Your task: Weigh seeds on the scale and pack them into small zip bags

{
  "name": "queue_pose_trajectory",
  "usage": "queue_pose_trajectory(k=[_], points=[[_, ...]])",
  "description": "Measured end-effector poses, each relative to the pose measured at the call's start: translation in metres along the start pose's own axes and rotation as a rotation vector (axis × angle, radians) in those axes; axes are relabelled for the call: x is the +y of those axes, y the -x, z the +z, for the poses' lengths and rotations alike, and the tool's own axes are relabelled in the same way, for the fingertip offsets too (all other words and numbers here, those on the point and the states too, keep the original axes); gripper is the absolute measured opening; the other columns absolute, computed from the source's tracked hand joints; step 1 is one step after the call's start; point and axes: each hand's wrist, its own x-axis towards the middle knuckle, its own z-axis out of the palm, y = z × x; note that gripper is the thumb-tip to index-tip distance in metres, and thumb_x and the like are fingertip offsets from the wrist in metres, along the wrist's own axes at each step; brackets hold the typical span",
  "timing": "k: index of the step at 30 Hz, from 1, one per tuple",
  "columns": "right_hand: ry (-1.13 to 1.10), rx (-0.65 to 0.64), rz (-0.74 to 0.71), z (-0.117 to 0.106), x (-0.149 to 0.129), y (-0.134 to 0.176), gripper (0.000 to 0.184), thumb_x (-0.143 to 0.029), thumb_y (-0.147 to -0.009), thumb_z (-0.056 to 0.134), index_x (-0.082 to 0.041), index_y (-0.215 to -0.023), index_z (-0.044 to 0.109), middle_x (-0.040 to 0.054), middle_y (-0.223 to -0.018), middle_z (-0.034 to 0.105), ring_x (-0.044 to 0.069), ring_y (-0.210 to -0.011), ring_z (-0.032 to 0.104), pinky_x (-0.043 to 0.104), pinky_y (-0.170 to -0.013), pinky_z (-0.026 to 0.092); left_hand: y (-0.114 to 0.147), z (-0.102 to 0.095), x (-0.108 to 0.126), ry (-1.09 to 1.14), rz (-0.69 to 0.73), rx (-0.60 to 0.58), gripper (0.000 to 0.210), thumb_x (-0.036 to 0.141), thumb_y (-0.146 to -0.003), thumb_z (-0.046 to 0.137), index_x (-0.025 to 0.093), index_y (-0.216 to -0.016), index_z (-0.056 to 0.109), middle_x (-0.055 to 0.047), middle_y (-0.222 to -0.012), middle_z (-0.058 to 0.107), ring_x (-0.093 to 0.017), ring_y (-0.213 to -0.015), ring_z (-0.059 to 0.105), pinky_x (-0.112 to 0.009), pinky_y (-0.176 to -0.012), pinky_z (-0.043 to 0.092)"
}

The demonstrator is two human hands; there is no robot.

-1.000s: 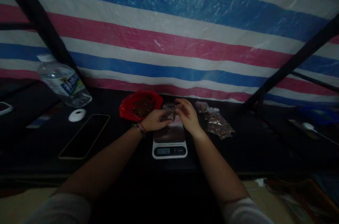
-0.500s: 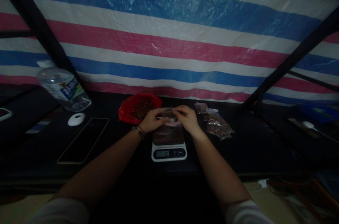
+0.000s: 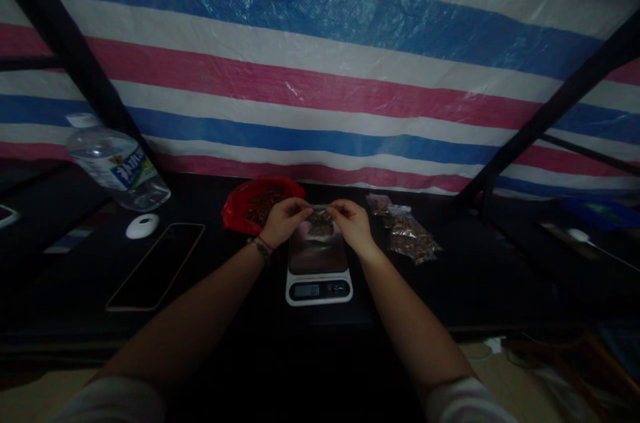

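Between my two hands is a small clear plastic bag (image 3: 321, 226) with brown bits in it, over the far part of a white kitchen scale (image 3: 320, 298). My left hand (image 3: 284, 222) pinches the bag's top edge at the left corner. At the right corner my right hand (image 3: 352, 223) pinches the same edge. The scale's display is lit, its digits too faint to read surely. Just left of the bag sits a red plastic bag (image 3: 235, 206), open at the top, with brown dried pieces inside. Several filled clear bags (image 3: 411, 236) lie right of my right hand.
On the left are a large clear bottle (image 3: 120, 166), a white rounded device (image 3: 143, 226) and a phone (image 3: 156, 268) flat on the black table (image 3: 240, 313). Dark metal posts slant at both sides, before a striped tarp (image 3: 320, 96). A blue item (image 3: 600, 212) lies far right.
My left hand has shifted up to the bag's top edge, its thumb no longer lying across the bag. The bag now hangs flatter between both hands, its brown contents more visible.
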Motion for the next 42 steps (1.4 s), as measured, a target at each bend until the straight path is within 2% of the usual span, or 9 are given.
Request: queue_pose_trajectory(k=[11, 20, 29, 34, 39, 42], points=[[0.026, 0.037, -0.049, 0.003, 0.001, 0.004, 0.012, -0.03, -0.077, 0.061, -0.019, -0.077, 0.067, 0.0028, -0.075, 0.066, 0.016, -0.068, 0.06, 0.028, -0.066, 0.048, 0.002, 0.0, 0.0, -0.033, 0.002, 0.054, 0.021, 0.035, -0.073, 0.066, 0.015, -0.075, 0.067, -0.003, -0.073, 0.069, -0.015, -0.068, 0.063, -0.026, -0.066, 0.051], [0.108, -0.023, -0.14, 0.004, -0.009, 0.007, 0.009, -0.026, -0.076, 0.062, -0.021, -0.071, 0.066, 0.0021, -0.072, 0.064, 0.016, -0.069, 0.058, 0.027, -0.063, 0.045, 0.006, 0.003, 0.014, -0.063, -0.01, -0.026, 0.02, 0.034, -0.074, 0.064, 0.014, -0.075, 0.067, -0.004, -0.073, 0.069, -0.014, -0.065, 0.063, -0.025, -0.062, 0.052], [0.101, -0.067, -0.194, 0.006, -0.013, 0.009, 0.007, -0.023, -0.076, 0.061, -0.02, -0.071, 0.065, 0.0021, -0.071, 0.064, 0.016, -0.07, 0.059, 0.028, -0.066, 0.045, 0.009, 0.007, 0.014, -0.091, -0.003, -0.068, 0.023, 0.034, -0.074, 0.063, 0.012, -0.077, 0.069, -0.005, -0.072, 0.069, -0.015, -0.064, 0.063, -0.024, -0.06, 0.05], [0.114, -0.055, -0.171, 0.005, -0.011, 0.008, 0.009, -0.025, -0.076, 0.062, -0.021, -0.07, 0.067, 0.0023, -0.072, 0.066, 0.016, -0.072, 0.06, 0.028, -0.068, 0.046, 0.009, 0.007, 0.017, -0.143, 0.051, -0.08, 0.02, 0.032, -0.076, 0.062, 0.014, -0.078, 0.069, -0.005, -0.074, 0.069, -0.015, -0.067, 0.063, -0.025, -0.063, 0.05], [0.02, 0.131, -0.027, 0.001, 0.004, 0.001, 0.015, -0.033, -0.074, 0.065, -0.019, -0.07, 0.069, 0.0023, -0.069, 0.066, 0.016, -0.066, 0.06, 0.028, -0.064, 0.047, 0.003, 0.011, 0.03, -0.277, 0.175, 0.118, 0.018, 0.03, -0.081, 0.058, 0.017, -0.084, 0.07, -0.005, -0.087, 0.07, -0.017, -0.085, 0.062, -0.031, -0.082, 0.049], [-0.048, 0.13, 0.018, -0.002, 0.009, -0.001, 0.019, -0.038, -0.073, 0.066, -0.019, -0.074, 0.071, 0.0031, -0.072, 0.068, 0.017, -0.068, 0.063, 0.029, -0.066, 0.049, 0.0, 0.013, 0.037, -0.313, 0.143, 0.076, 0.019, 0.032, -0.079, 0.06, 0.018, -0.086, 0.071, -0.005, -0.087, 0.071, -0.017, -0.083, 0.063, -0.03, -0.08, 0.049]])
